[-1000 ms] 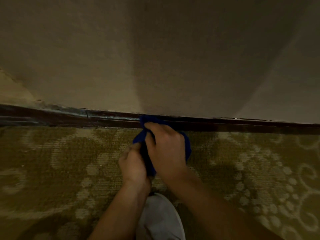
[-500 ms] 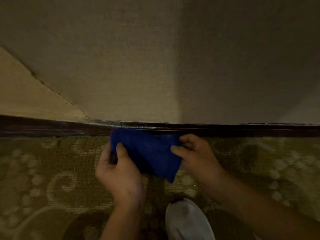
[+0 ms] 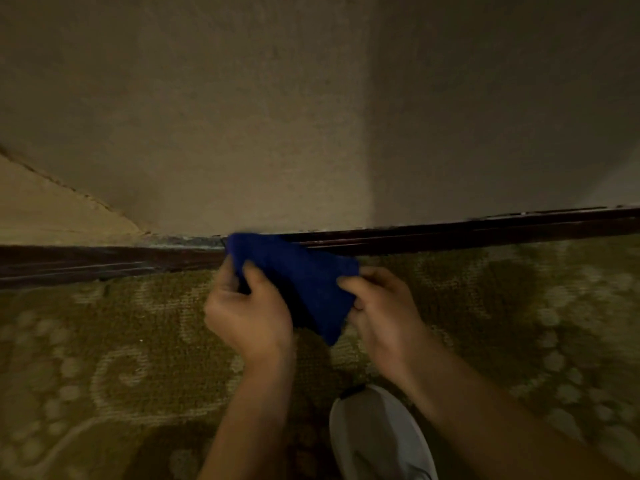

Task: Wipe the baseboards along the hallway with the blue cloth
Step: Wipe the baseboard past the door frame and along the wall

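Holding the blue cloth [image 3: 304, 285] stretched between both hands, the person crouches in front of the dark baseboard [image 3: 485, 230] at the foot of the wall [image 3: 242, 116]. The left hand [image 3: 249, 313] grips the left edge of the cloth with curled fingers, and the right hand [image 3: 384, 306] pinches the right edge between thumb and fingers. The upper corner of the cloth lies over the baseboard, but it is hard to tell if it really presses on the wood; the rest hangs over the patterned carpet [image 3: 138, 358]. A white shoe [image 3: 377, 438] shows below the hands. The step in hand seems to be the refolding or spreading of the cloth between two strokes, not the wiping itself. The next move probably calls for gathering the cloth into one hand and pressing it flat on the baseboard, then sliding it along. Compared with one second ago, the cloth is no longer bunched under the right hand against the wood: it is now opened wide, and the hands have moved apart. Compared with half a second ago, little has changed.
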`<state>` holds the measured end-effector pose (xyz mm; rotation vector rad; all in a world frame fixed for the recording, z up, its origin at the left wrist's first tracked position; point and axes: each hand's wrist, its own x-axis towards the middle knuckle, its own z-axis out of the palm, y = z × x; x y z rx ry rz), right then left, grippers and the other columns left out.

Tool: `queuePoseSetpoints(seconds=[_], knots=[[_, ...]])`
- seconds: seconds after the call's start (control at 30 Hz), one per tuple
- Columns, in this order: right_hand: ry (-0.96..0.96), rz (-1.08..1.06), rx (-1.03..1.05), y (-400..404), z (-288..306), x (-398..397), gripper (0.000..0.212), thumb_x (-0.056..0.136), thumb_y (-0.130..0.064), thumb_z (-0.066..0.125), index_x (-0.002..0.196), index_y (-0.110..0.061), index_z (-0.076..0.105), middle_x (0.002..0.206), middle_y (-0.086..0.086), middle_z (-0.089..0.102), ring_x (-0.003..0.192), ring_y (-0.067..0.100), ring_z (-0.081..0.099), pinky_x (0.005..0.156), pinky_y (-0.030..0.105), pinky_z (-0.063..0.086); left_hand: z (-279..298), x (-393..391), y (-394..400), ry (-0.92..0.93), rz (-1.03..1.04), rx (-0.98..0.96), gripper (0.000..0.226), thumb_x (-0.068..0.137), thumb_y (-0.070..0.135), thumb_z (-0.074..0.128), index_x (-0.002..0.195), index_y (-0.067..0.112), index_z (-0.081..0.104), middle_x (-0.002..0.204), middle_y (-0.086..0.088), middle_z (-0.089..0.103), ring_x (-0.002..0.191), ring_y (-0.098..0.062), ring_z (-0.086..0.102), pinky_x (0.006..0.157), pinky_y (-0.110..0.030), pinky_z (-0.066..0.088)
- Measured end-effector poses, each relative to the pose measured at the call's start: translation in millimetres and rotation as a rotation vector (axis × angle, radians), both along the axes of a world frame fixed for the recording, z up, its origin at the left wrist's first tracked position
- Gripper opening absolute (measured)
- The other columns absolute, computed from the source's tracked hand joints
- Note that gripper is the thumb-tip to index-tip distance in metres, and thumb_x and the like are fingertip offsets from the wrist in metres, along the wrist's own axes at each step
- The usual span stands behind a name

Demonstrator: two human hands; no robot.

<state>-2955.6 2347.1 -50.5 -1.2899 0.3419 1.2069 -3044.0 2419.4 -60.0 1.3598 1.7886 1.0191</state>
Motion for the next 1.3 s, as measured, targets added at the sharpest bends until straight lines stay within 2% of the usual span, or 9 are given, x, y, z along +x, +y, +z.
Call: queuePoseSetpoints(seconds=[0.13, 0.37, 0.53, 0.67, 0.77, 0.87, 0.93, 1.07, 1.3], knots=[[-0.147, 0.110, -0.087, 5.0, 4.7, -2.2, 0.014, 0.086, -0.001, 0.059, 0.096, -0.012, 0.061, 0.102, 0.016, 0.068, 0.089, 0.026, 0.066, 0.070, 0.035, 0.054, 0.4, 21.9, -15.0, 0.009, 0.013, 0.035, 0.027, 0.093, 0.017, 0.056, 0.113, 0.011, 0.072, 0.102, -0.005, 0.075, 0.090, -0.011, 0.068, 0.084, -0.031, 0.056], [-0.134, -0.277, -0.222, -32.0, -1.8, 41.4, 0.030, 0.086, -0.004, 0.059, 0.115, 0.000, 0.058, 0.110, 0.017, 0.065, 0.101, 0.034, 0.063, 0.079, 0.042, 0.056, -1.9, 43.4, -45.5, -0.026, -0.237, 0.013, 0.025, 0.093, 0.015, 0.061, 0.115, 0.011, 0.072, 0.090, 0.010, 0.072, 0.079, 0.009, 0.062, 0.075, -0.015, 0.053], [-0.213, 0.001, -0.094, -0.1, 13.7, 9.3, 0.008, 0.088, -0.001, 0.057, 0.095, -0.006, 0.058, 0.095, 0.015, 0.067, 0.086, 0.026, 0.065, 0.070, 0.036, 0.055, -3.2, 29.7, -25.8, -0.009, -0.068, 0.058, 0.025, 0.092, 0.014, 0.056, 0.108, 0.015, 0.074, 0.089, 0.011, 0.067, 0.072, 0.001, 0.062, 0.070, -0.019, 0.048], [-0.250, -0.233, -0.245, -14.8, 13.5, 38.1, 0.015, 0.084, -0.005, 0.060, 0.099, -0.006, 0.062, 0.101, 0.018, 0.067, 0.097, 0.035, 0.065, 0.084, 0.049, 0.056, 0.3, 59.8, -56.1, 0.131, -0.325, 0.061, 0.017, 0.092, 0.015, 0.057, 0.096, 0.012, 0.073, 0.072, -0.002, 0.071, 0.056, -0.013, 0.061, 0.052, -0.017, 0.039], [-0.307, -0.406, -0.334, -36.8, 13.5, 64.1, 0.024, 0.084, -0.007, 0.060, 0.107, -0.006, 0.064, 0.100, 0.012, 0.068, 0.093, 0.032, 0.067, 0.077, 0.047, 0.058, 2.3, 68.4, -62.6, 0.121, -0.541, 0.025, 0.019, 0.095, 0.017, 0.057, 0.106, 0.015, 0.073, 0.070, 0.002, 0.069, 0.051, -0.003, 0.056, 0.046, -0.008, 0.036], [-0.448, -0.308, -0.303, -27.9, 12.5, 56.5, 0.022, 0.088, -0.010, 0.059, 0.110, -0.012, 0.064, 0.107, 0.009, 0.067, 0.099, 0.028, 0.065, 0.086, 0.047, 0.056, 2.7, 51.1, -53.8, 0.030, -0.402, 0.036, 0.023, 0.095, 0.014, 0.057, 0.113, 0.016, 0.073, 0.078, 0.015, 0.065, 0.057, 0.012, 0.052, 0.054, -0.001, 0.039], [-0.618, -0.170, -0.303, -10.8, 10.3, 37.5, 0.024, 0.091, -0.014, 0.060, 0.114, -0.019, 0.061, 0.112, 0.001, 0.064, 0.102, 0.018, 0.062, 0.092, 0.041, 0.053, -0.5, 39.8, -45.4, -0.010, -0.284, 0.043, 0.022, 0.096, 0.013, 0.056, 0.110, 0.018, 0.073, 0.079, 0.020, 0.064, 0.060, 0.013, 0.055, 0.058, -0.001, 0.042], [-0.871, 0.013, -0.307, -1.1, 2.5, 22.6, 0.025, 0.091, -0.017, 0.062, 0.116, -0.016, 0.064, 0.109, -0.003, 0.067, 0.100, 0.012, 0.063, 0.092, 0.035, 0.054, 0.0, 49.1, -48.1, 0.082, -0.316, 0.042, 0.026, 0.094, 0.018, 0.054, 0.108, 0.008, 0.074, 0.075, -0.003, 0.073, 0.054, -0.008, 0.059, 0.052, -0.014, 0.044], [-0.820, -0.259, -0.492, -31.9, -1.6, 76.0, 0.024, 0.085, -0.017, 0.061, 0.108, -0.013, 0.067, 0.104, 0.009, 0.070, 0.092, 0.027, 0.068, 0.081, 0.049, 0.058, 0.4, 70.9, -57.6, 0.016, -0.669, 0.033, 0.025, 0.095, 0.016, 0.057, 0.116, 0.014, 0.071, 0.081, -0.004, 0.073, 0.062, -0.010, 0.063, 0.059, -0.029, 0.055]])
